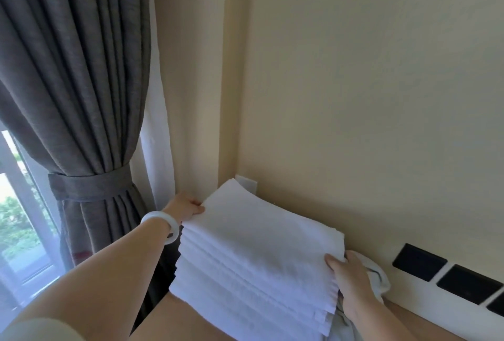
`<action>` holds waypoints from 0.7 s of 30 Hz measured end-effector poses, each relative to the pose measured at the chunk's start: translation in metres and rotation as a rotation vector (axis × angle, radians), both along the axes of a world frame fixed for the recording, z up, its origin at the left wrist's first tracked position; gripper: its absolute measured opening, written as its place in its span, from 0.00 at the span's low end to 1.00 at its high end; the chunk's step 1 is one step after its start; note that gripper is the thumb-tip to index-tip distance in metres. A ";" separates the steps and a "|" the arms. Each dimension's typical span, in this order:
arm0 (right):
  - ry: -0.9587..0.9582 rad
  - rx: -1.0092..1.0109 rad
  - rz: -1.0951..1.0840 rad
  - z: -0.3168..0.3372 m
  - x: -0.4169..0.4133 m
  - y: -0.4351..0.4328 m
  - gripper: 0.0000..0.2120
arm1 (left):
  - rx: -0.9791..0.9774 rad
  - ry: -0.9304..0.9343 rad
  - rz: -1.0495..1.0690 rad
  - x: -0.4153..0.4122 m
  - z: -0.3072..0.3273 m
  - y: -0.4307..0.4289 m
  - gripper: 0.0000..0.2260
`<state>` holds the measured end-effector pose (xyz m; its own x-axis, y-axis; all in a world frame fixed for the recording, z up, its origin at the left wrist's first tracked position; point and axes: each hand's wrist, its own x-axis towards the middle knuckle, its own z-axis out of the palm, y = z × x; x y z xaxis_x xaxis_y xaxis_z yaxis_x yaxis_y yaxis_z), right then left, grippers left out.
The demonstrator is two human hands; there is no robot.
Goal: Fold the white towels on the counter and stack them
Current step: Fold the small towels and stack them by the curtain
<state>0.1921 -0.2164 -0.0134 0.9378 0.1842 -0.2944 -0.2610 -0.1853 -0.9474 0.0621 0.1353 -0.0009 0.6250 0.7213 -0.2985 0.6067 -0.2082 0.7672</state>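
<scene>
- Left hand (188, 208) reached out on a long, nearly straight arm and gripped the far left edge of the stack of white towels (261, 253), thumb on top and fingers tucked out of sight below.
- A white bangle (163, 224) sat on that wrist, just short of the towels.
- Right hand (351, 278) clamped the stack's near right edge, thumb pressed on the top towel and fingers curled around the side.
- The stack sat between the two hands, folded edges fanned toward the person.
- Under the hands ran a tan counter (191, 319), meeting a cream wall (368, 95) just beyond them.
- Past the left hand hung a grey curtain (73, 81), tied back beside a window (19, 218).
- To the right of the right hand, black panels (420, 261) sat in a white strip along the wall.
- A pale cloth (379, 278) bunched behind the right hand, mostly covered.
- I couldn't tell whether the stack rested on the counter or was lifted.
- A white wall plate (249, 182) peeked out past the stack's far corner.
</scene>
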 end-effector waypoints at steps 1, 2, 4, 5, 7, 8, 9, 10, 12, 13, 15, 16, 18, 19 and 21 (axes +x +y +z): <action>0.000 0.001 0.001 -0.001 0.001 0.000 0.06 | -0.008 -0.022 0.022 0.000 0.000 0.000 0.13; -0.002 0.002 -0.001 -0.002 0.002 0.001 0.07 | -0.013 -0.043 0.042 0.000 0.002 0.000 0.12; -0.017 -0.001 -0.014 -0.004 0.002 0.002 0.07 | -0.017 -0.099 0.077 0.002 0.004 -0.001 0.09; -0.021 0.000 -0.022 -0.005 0.002 0.002 0.07 | -0.016 -0.127 0.093 0.005 0.003 -0.002 0.09; -0.012 0.011 -0.035 -0.007 0.002 0.002 0.07 | -0.001 -0.124 0.110 0.008 0.002 -0.004 0.08; -0.007 0.019 -0.036 -0.009 0.003 0.002 0.07 | 0.015 -0.105 0.110 0.009 0.001 -0.007 0.08; 0.000 0.027 -0.032 -0.009 0.003 0.001 0.07 | 0.031 -0.089 0.110 0.010 0.000 -0.009 0.07; 0.009 0.038 -0.026 -0.010 0.004 0.000 0.08 | 0.047 -0.077 0.110 0.011 -0.001 -0.012 0.07; 0.018 0.060 -0.016 -0.010 0.005 -0.002 0.09 | 0.079 -0.058 0.103 0.012 -0.003 -0.015 0.07; 0.025 0.071 -0.010 -0.010 0.005 -0.003 0.09 | 0.090 -0.050 0.099 0.012 -0.003 -0.016 0.07; 0.039 0.100 0.003 -0.010 0.003 -0.006 0.09 | 0.105 -0.032 0.096 0.012 -0.002 -0.017 0.07; 0.043 0.109 0.008 -0.010 0.002 -0.008 0.10 | 0.122 -0.017 0.095 0.011 -0.002 -0.017 0.08; 0.044 0.113 0.031 -0.007 0.001 -0.012 0.11 | 0.211 0.042 0.082 0.010 0.002 -0.022 0.08; 0.048 0.114 0.044 -0.004 0.000 -0.015 0.11 | 0.288 0.087 0.081 0.011 0.004 -0.026 0.09; 0.084 0.136 0.055 0.003 0.002 -0.026 0.11 | 0.459 0.164 0.084 0.018 0.011 -0.039 0.14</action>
<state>0.1942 -0.2427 -0.0107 0.8983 0.2784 -0.3398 -0.3329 -0.0734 -0.9401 0.0802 0.0959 0.0103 0.5304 0.8473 -0.0280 0.7409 -0.4472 0.5010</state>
